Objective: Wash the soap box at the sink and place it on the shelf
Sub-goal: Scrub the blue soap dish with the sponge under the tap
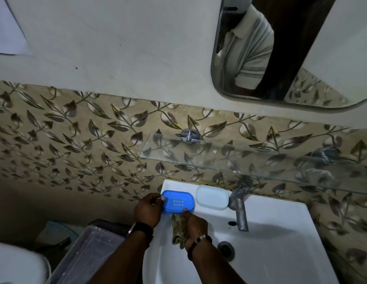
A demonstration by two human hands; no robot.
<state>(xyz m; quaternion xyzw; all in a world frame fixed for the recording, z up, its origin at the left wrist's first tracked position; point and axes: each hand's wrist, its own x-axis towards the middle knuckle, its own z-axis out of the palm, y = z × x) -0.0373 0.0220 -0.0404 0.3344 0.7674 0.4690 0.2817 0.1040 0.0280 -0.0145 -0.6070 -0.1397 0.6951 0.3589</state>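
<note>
The left hand (148, 210) pinches the left end of the blue soap box (178, 201), thumb and fingertips closed on its rim. The right hand (196, 226) is curled around a crumpled, mottled rag (179, 229), which hangs from the fist, while the right thumb tip touches the box's near edge. The left wrist carries a dark watch (140, 228); the right wrist carries a bead bracelet (199, 241).

The soap box sits on the sink's (281, 218) back-left corner ledge, its slotted face turned up, directly between the two hands and just beyond them. Just to its right on the same ledge lies a pale, whitish lid or tray (212, 197), close to the box but whether they touch cannot be told. Right of that stands the metal tap (239, 208), its spout reaching over the basin toward the drain (226, 247).

Above the tap a glass shelf (199, 152) juts from the leaf-patterned tiled wall (76, 140) on round metal brackets, overhanging the back of the sink. Higher on the right hangs a mirror (281, 58), which reflects a striped shirt. To the left of the sink stands a clear plastic bin (84, 255), and a white rounded fixture (16, 265) shows at the bottom left corner.
</note>
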